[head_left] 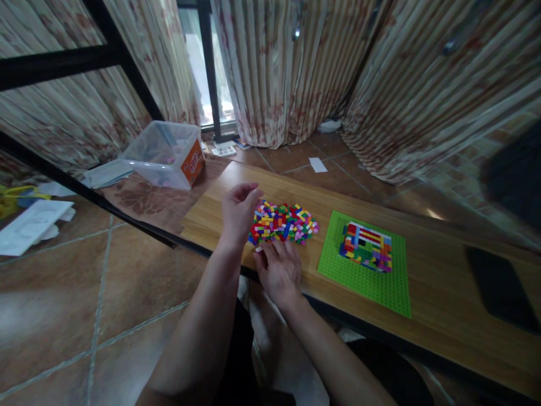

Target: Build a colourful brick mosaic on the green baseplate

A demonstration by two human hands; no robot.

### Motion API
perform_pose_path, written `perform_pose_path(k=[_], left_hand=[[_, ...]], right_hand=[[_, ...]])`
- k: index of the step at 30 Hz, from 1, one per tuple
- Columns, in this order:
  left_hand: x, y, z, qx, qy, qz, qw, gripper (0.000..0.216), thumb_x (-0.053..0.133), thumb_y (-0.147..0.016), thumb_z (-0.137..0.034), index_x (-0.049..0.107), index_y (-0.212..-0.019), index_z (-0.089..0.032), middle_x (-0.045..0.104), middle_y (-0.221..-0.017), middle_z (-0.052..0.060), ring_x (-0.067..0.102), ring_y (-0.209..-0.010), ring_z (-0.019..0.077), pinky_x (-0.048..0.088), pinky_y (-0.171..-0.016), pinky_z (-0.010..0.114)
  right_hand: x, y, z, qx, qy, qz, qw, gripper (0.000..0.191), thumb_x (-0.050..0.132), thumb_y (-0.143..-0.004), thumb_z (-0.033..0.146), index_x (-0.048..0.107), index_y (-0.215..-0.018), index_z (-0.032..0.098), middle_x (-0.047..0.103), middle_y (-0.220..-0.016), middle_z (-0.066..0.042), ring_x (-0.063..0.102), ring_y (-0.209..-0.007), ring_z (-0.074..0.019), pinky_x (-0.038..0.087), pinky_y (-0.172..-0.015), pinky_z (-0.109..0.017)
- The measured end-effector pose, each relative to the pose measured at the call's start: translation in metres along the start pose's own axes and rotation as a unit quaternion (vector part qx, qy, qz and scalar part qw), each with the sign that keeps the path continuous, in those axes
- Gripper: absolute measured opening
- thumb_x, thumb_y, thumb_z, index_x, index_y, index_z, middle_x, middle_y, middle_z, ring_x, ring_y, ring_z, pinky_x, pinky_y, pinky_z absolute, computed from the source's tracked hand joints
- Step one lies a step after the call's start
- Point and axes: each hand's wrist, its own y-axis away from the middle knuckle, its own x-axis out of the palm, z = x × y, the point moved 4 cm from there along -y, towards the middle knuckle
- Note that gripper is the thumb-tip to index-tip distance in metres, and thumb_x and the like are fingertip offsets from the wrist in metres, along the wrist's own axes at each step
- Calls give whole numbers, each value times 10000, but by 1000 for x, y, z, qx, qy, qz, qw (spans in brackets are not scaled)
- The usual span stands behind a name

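Observation:
A heap of small, multicoloured toy building bricks [285, 223] lies on the wooden tabletop. My left hand [239, 214] is raised at the heap's left side, fingers curled and thumb against them; whatever it pinches is hidden. At the heap's near edge, my right hand [281, 270] is bent low over the table, its fingertips by the bricks. A small white brick [258, 249] shows between its thumb and index finger. Right of the heap sits a green baseplate [336, 265], bearing a low rectangular build of mixed-colour bricks [367, 247].
The long wooden table [439, 276] has a dark flat object [501, 287] at its right. Beyond its left end, a clear plastic box [163, 155] with an orange label stands on the floor. A black metal frame [122, 56] crosses the left. Curtains [291, 73] hang behind.

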Motion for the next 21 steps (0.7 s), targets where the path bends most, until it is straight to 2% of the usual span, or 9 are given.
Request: perform_pose_path(k=[5, 8, 12, 14, 16, 21], left_hand=[[2, 1, 4, -21, -14, 52, 998, 207, 701, -703, -246, 698, -880, -138, 676, -722, -3, 574, -593, 81, 473, -588, 189], [12, 8, 9, -29, -73, 167, 983, 197, 703, -720, -304, 710, -834, -143, 674, -710, 6, 579, -613, 107, 458, -559, 196], [34, 31, 18, -58, -149, 363, 918, 239, 670, -771, -383, 713, -727, -152, 635, -632, -1, 555, -586, 116, 432, -534, 204], [43, 42, 22, -80, -153, 417, 892, 243, 647, -796, -373, 724, -738, -150, 638, -633, 0, 549, -581, 110, 430, -544, 205], [49, 48, 25, -93, -155, 429, 885, 224, 646, -797, -344, 733, -751, -142, 646, -632, 6, 544, -568, 103, 426, -541, 200], [52, 49, 32, -152, -174, 403, 885, 216, 667, -789, -328, 734, -725, -132, 617, -548, 4, 524, -478, 84, 435, -480, 184]], right_hand=[[-16, 2, -7, 0, -41, -31, 999, 218, 541, -935, 268, 679, -1092, 207, 687, -996, -102, 578, -951, -275, 462, -871, -437], [-39, -2, -25, 10, -71, -69, 995, 281, 550, -943, 311, 633, -1198, 228, 693, -1054, -93, 619, -969, -257, 485, -894, -427], [-64, -8, -50, 16, -103, -89, 991, 337, 564, -938, 303, 584, -1271, 253, 692, -1092, -82, 654, -993, -237, 524, -889, -402], [-68, -9, -58, 11, -121, -88, 989, 345, 571, -934, 287, 582, -1277, 252, 688, -1119, -85, 659, -1018, -231, 539, -891, -391], [-68, -7, -64, 8, -143, -87, 986, 345, 581, -929, 274, 588, -1273, 248, 686, -1128, -89, 664, -1029, -227, 551, -883, -379], [-59, 1, -72, 22, -186, -101, 977, 347, 586, -931, 267, 604, -1277, 265, 704, -1130, -80, 689, -1001, -215, 559, -893, -375]])
